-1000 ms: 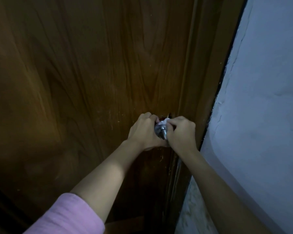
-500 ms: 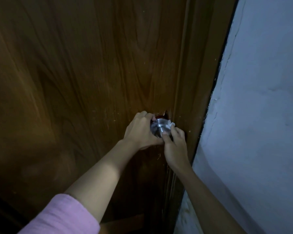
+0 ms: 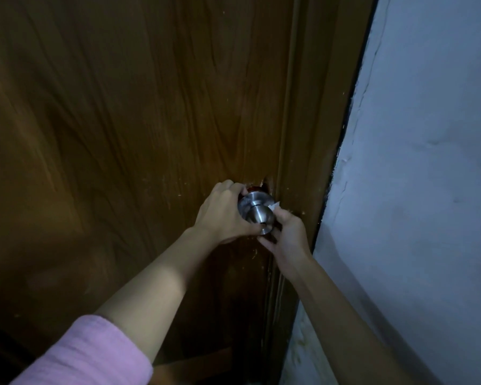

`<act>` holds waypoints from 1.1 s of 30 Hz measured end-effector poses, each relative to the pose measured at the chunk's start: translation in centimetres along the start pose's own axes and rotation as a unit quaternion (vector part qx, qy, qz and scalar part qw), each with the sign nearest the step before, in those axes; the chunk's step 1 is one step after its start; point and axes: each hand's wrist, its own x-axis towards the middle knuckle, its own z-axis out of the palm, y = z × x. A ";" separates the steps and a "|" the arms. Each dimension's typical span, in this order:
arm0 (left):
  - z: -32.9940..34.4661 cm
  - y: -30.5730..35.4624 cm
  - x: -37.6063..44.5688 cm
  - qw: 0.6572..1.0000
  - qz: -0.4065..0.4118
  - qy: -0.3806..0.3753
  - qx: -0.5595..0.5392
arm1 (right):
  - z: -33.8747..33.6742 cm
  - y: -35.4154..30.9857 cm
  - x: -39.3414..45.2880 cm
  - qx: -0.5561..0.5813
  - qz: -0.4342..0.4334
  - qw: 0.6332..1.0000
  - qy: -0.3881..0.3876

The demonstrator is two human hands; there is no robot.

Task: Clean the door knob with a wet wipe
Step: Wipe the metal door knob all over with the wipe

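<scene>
A round silver door knob (image 3: pixel 257 213) sticks out of a dark brown wooden door (image 3: pixel 128 129) near its right edge. My left hand (image 3: pixel 222 215) curls around the knob's left side and round base plate, thumb under the knob. My right hand (image 3: pixel 285 236) is at the knob's lower right, fingers closed on a small white wet wipe (image 3: pixel 275 205); only a corner of the wipe shows above my fingers, beside the knob. The knob's face and keyhole are uncovered.
The brown door frame (image 3: pixel 317 112) runs up just right of the knob. A pale rough plaster wall (image 3: pixel 428 173) fills the right side. A pink sleeve (image 3: pixel 89 354) covers my left upper forearm at the bottom left. The scene is dim.
My right hand has slid with the wipe from over the knob's front down to its lower right side, uncovering the knob's face. My left hand stays on the left side.
</scene>
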 end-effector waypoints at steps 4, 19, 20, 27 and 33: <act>0.0 -0.1 -0.1 1.000 0.003 0.004 -0.007 | 0.1 0.6 -0.2 0.038 0.019 0.999 0.006; 0.0 0.0 -0.1 1.000 0.003 0.006 -0.010 | 0.7 1.4 0.3 -0.304 -0.180 0.934 0.046; 0.0 0.0 -0.2 1.000 0.005 0.007 -0.011 | 0.4 1.7 0.3 -0.352 -0.215 0.910 0.043; 0.0 -0.1 -0.2 1.000 0.009 0.007 -0.012 | -0.3 1.6 0.8 -0.386 -0.233 0.892 0.037; 0.0 -0.1 -0.1 1.000 0.005 0.001 -0.007 | -0.1 0.4 0.6 0.008 0.003 1.000 0.007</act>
